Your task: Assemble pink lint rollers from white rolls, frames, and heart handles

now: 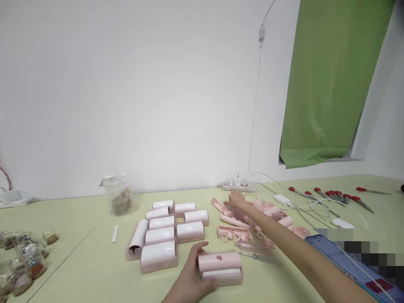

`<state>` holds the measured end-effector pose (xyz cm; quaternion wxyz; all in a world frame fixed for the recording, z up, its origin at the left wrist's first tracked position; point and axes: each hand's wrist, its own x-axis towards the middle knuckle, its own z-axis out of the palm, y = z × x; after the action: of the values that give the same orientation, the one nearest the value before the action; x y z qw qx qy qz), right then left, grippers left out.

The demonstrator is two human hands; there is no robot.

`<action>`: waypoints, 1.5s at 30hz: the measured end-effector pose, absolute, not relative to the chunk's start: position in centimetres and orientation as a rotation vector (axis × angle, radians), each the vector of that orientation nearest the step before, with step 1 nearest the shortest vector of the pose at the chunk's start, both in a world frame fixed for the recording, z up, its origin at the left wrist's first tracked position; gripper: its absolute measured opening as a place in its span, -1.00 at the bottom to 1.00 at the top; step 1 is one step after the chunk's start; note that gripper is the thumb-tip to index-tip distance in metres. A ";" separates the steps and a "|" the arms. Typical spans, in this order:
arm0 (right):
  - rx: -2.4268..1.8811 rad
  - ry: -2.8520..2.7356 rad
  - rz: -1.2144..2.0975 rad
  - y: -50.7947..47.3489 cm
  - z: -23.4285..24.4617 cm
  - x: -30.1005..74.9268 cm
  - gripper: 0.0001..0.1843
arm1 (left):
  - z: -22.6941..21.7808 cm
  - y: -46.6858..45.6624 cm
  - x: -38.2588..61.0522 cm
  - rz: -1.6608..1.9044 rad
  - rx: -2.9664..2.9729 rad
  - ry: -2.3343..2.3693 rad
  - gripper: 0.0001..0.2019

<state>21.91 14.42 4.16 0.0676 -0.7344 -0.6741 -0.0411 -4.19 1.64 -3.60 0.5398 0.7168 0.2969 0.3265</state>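
So the pink case [220, 261] sits front and centre on the table, its left end pinched between the left hand's [194, 273] thumb and fingers. If that one-sided grip slackens, I'd guess the case could twist or its top could shift. Can't tell whether the right hand [236, 199] has anything; it's at the far side of the pink parts [232, 221], a jumble too tangled to count, so small bits could get knocked loose by that low forearm. Counts: one screwdriver [252, 255] just beside the case, might roll if bumped; nine white-topped cases [160, 235] to the left; one phone [353, 265]; about eight red-ended tools [338, 194], some overlapping; one plastic bag [121, 198] by the wall.
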 end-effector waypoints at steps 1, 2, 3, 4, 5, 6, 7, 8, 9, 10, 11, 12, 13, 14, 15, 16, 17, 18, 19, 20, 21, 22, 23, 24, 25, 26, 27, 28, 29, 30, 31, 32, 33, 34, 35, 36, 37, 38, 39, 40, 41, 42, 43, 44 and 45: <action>-2.213 -1.996 -0.086 14.5 4.2 21.6 -0.70 | -3.7 1.6 -4.1 0.783 1.681 0.712 -0.27; -2.204 -1.958 -0.038 14.6 4.3 21.4 -0.70 | -3.7 1.6 -4.1 0.791 1.667 0.720 -0.27; -2.186 -1.922 0.014 14.6 4.7 21.3 -0.70 | -3.7 1.5 -4.1 0.798 1.661 0.730 -0.28; -2.158 -1.896 0.061 14.5 5.1 21.3 -0.71 | -3.6 1.3 -4.1 0.800 1.660 0.744 -0.32; -2.120 -1.877 0.106 14.3 5.7 21.3 -0.72 | -3.5 1.2 -4.1 0.790 1.662 0.766 -0.35; -2.070 -1.867 0.151 13.9 6.4 21.2 -0.72 | -3.3 1.1 -4.1 0.774 1.668 0.791 -0.39; -2.009 -1.865 0.198 13.4 7.0 21.2 -0.73 | -3.1 1.0 -4.1 0.760 1.675 0.816 -0.43; -1.936 -1.873 0.248 12.6 7.6 21.0 -0.73 | -3.0 1.0 -4.1 0.752 1.685 0.838 -0.46; -1.854 -1.889 0.302 11.5 8.0 20.7 -0.74 | -2.8 1.0 -4.1 0.752 1.695 0.854 -0.48; -1.771 -1.908 0.359 10.2 8.3 20.3 -0.74 | -2.7 1.1 -4.2 0.753 1.705 0.861 -0.50; -1.693 -1.931 0.415 8.7 8.5 19.7 -0.75 | -2.7 1.1 -4.2 0.758 1.713 0.860 -0.51; -1.615 -1.955 0.467 7.0 8.5 19.0 -0.75 | -2.7 1.2 -4.2 0.763 1.719 0.853 -0.52; -1.555 -1.970 0.508 5.3 8.3 18.3 -0.76 | -2.7 1.2 -4.2 0.768 1.721 0.842 -0.53; -1.475 -1.991 0.556 3.7 8.1 17.6 -0.76 | -2.8 1.3 -4.2 0.767 1.723 0.830 -0.53; -1.349 -2.012 0.610 2.1 7.9 16.9 -0.77 | -2.8 1.3 -4.2 0.766 1.727 0.820 -0.54; -1.275 -2.032 0.609 0.8 7.7 16.2 -0.79 | -2.9 1.3 -4.2 0.766 1.733 0.811 -0.54; -1.225 -2.054 0.598 -0.2 7.5 15.7 -0.82 | -2.9 1.3 -4.2 0.769 1.740 0.806 -0.54; -1.194 -2.072 0.584 -1.1 7.3 15.3 -0.84 | -3.0 1.2 -4.2 0.771 1.745 0.804 -0.54; -1.193 -2.089 0.565 -1.7 7.3 15.0 -0.86 | -3.0 1.2 -4.2 0.772 1.749 0.806 -0.53; -1.196 -2.102 0.556 -2.0 7.2 14.8 -0.86 | -3.0 1.2 -4.2 0.773 1.750 0.809 -0.53; -1.199 -2.111 0.551 -2.3 7.2 14.7 -0.86 | -3.0 1.2 -4.2 0.774 1.749 0.812 -0.53; -1.203 -2.121 0.543 -2.4 7.2 14.7 -0.85 | -3.0 1.2 -4.2 0.771 1.748 0.815 -0.53; -1.208 -2.135 0.529 -2.4 7.2 14.8 -0.85 | -3.0 1.2 -4.2 0.768 1.750 0.818 -0.53; -1.210 -2.152 0.510 -2.4 7.2 14.9 -0.84 | -3.0 1.2 -4.3 0.767 1.752 0.820 -0.53; -1.208 -2.172 0.490 -2.4 7.3 15.0 -0.84 | -3.0 1.2 -4.3 0.764 1.755 0.819 -0.52; -1.207 -2.200 0.470 -2.3 7.4 15.1 -0.83 | -3.0 1.2 -4.3 0.763 1.759 0.817 -0.52; -1.204 -2.240 0.449 -2.2 7.6 15.2 -0.81 | -3.1 1.2 -4.3 0.763 1.765 0.813 -0.51; -1.197 -2.288 0.433 -2.1 7.8 15.4 -0.79 | -3.1 1.2 -4.3 0.765 1.772 0.809 -0.51; -1.188 -2.338 0.425 -2.0 8.1 15.4 -0.76 | -3.1 1.2 -4.3 0.762 1.778 0.803 -0.52; -1.183 -2.385 0.422 -1.9 8.4 15.5 -0.76 | -3.1 1.2 -4.3 0.754 1.782 0.798 -0.52; -1.180 -2.424 0.422 -1.8 8.8 15.5 -0.77 | -3.1 1.2 -4.3 0.746 1.784 0.797 -0.52; -1.181 -2.450 0.423 -1.7 9.1 15.4 -0.81 | -3.1 1.2 -4.3 0.737 1.785 0.800 -0.52; -1.185 -2.468 0.428 -1.6 9.3 15.3 -0.86 | -3.0 1.1 -4.2 0.730 1.783 0.806 -0.52; -1.190 -2.482 0.429 -1.5 9.6 15.1 -0.90 | -3.0 1.1 -4.2 0.728 1.779 0.814 -0.52; -1.195 -2.498 0.427 -1.6 9.8 14.9 -0.93 | -2.9 1.0 -4.2 0.732 1.775 0.819 -0.51; -1.197 -2.509 0.426 -1.6 9.9 14.7 -0.94 | -2.9 0.9 -4.1 0.743 1.772 0.826 -0.51; -1.200 -2.510 0.427 -1.6 9.9 14.5 -0.94 | -2.8 0.9 -4.1 0.754 1.768 0.832 -0.49; -1.206 -2.501 0.426 -1.7 9.9 14.3 -0.94 | -2.7 0.8 -4.2 0.766 1.762 0.837 -0.46; -1.214 -2.483 0.426 -1.6 9.9 14.3 -0.93 | -2.7 0.7 -4.2 0.775 1.755 0.843 -0.43; -1.222 -2.459 0.432 -1.6 9.8 14.3 -0.93 | -2.6 0.6 -4.2 0.778 1.749 0.847 -0.40; -1.229 -2.438 0.446 -1.4 9.6 14.3 -0.94 | -2.6 0.6 -4.3 0.774 1.742 0.847 -0.37; -1.233 -2.425 0.463 -1.3 9.5 14.3 -0.95 | -2.6 0.6 -4.3 0.768 1.733 0.841 -0.36; -1.237 -2.413 0.481 -1.2 9.2 14.4 -0.94 | -2.7 0.6 -4.3 0.765 1.726 0.829 -0.36; -1.240 -2.392 0.503 -1.1 8.9 14.4 -0.90 | -2.7 0.6 -4.4 0.766 1.720 0.814 -0.36; -1.247 -2.363 0.538 -1.2 8.5 14.6 -0.82 | -2.9 0.6 -4.4 0.765 1.715 0.795 -0.36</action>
<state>14.55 -1.16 8.53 0.2063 -0.4477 -0.8483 0.1932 -4.37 0.64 -2.85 0.5236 0.7165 0.3320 0.3198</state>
